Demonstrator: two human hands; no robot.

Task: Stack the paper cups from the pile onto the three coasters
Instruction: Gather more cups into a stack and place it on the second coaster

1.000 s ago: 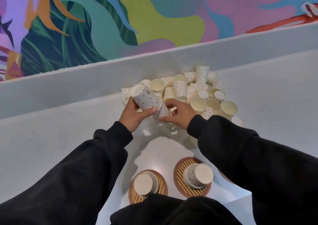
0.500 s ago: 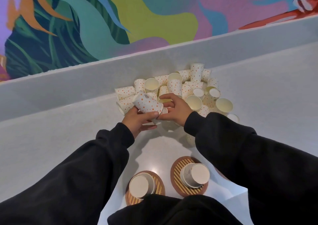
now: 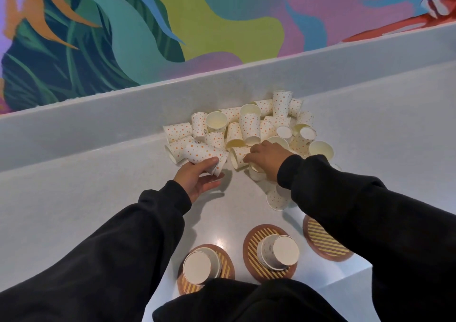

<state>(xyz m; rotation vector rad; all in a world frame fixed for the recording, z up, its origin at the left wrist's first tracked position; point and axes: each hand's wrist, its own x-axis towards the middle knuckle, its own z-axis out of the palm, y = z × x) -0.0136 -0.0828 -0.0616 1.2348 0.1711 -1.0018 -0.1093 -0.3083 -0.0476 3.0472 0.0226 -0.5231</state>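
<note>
A pile of white paper cups (image 3: 249,127) with orange dots lies against the low back ledge. My left hand (image 3: 197,177) holds a short nested stack of cups (image 3: 203,155) on its side at the pile's left edge. At the pile's front my right hand (image 3: 267,159) grips a cup (image 3: 238,156) lying there. Three round striped coasters sit near me. The left coaster (image 3: 225,271) and the middle coaster (image 3: 251,252) each carry an upside-down cup stack. The right coaster (image 3: 323,242) is bare and partly hidden by my right sleeve.
One cup (image 3: 277,197) lies loose between the pile and the right coaster. The grey counter (image 3: 86,198) ends in a raised ledge (image 3: 98,114) below a colourful mural. A corner edge of the counter (image 3: 365,268) drops off at the lower right.
My left hand lowered its cup stack toward the counter and moved left. My right hand let go of that stack and closed on another cup at the pile's front.
</note>
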